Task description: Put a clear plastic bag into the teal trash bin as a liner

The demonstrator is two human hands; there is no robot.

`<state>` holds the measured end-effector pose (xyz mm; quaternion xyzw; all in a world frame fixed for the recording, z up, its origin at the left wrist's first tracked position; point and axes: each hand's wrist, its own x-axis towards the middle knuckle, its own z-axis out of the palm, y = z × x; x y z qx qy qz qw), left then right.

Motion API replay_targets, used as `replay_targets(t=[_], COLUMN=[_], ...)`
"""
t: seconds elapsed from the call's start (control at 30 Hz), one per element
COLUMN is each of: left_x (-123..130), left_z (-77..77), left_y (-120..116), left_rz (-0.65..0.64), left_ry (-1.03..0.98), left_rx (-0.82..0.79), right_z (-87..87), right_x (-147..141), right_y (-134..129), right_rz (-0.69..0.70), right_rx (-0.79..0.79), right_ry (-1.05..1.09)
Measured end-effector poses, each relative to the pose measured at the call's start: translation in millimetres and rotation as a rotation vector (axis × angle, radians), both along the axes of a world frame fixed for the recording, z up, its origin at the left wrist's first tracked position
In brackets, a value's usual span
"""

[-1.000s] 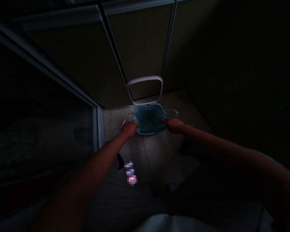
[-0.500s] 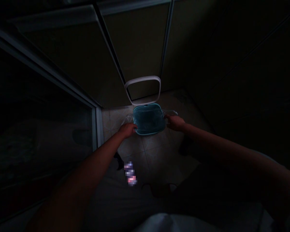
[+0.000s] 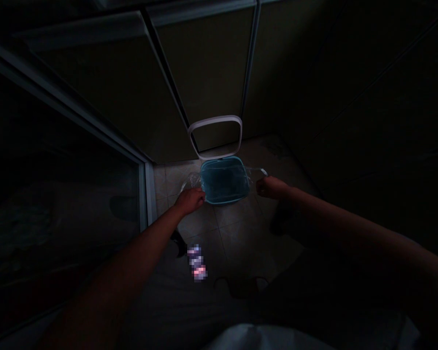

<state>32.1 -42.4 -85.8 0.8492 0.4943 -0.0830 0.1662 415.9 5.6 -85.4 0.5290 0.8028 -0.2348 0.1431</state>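
A teal trash bin (image 3: 225, 201) stands on the tiled floor, lined with a clear plastic bag (image 3: 191, 181) that spills over its left and right sides. The white rim frame (image 3: 215, 119) of the bin is tipped up behind it. At the front left corner, my left hand (image 3: 190, 200) has its fingers closed on the bag at the bin's edge. My right hand (image 3: 272, 187) is closed just right of the bin, apart from its wall. Whether bag film is in those fingers is too dark to see. A pale strip (image 3: 264, 171) from the bag reaches toward that hand.
The room is very dark. Panelled doors (image 3: 204, 73) stand behind the bin, and a framed glass panel (image 3: 143, 194) is at left. A phone-like lit, pixelated object (image 3: 197, 262) lies below my left forearm. Dark shapes are near my legs.
My right hand has moved off the bin's right edge, a little outward to the right. My left hand has shifted slightly left and down. The bin and raised frame stay in place.
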Motion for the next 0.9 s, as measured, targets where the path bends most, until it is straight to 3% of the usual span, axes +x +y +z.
replay_targets(t=[0.27,0.5,0.67,0.8,0.9], left_x=[-2.2,-0.6,-7.6,-18.0,-22.5], left_z=[-16.1,-20.0,-34.1,-50.2,-51.0], left_y=[-17.7,-18.3,-15.4,-6.9,3.5], left_rz=[-0.103,-0.085,0.105,0.29,0.453], left_ry=[0.035,0.035,-0.046,-0.232,-0.427], left_rx=[-0.001,-0.014,-0.013,-0.091,-0.144], right_z=[-13.9,-21.7,-28.4,-41.8,-45.8], right_x=[-10.0,-18.2,-20.8,-20.1,-20.2], right_y=[-11.9,-9.4,-3.8,5.7,15.6], right_rz=[0.056,-0.039,-0.158,-0.266,-0.487], right_rx=[-0.073,-0.033,-0.002,-0.044,-0.165], right_ry=[-0.1,-0.132,-0.07,0.126,0.384])
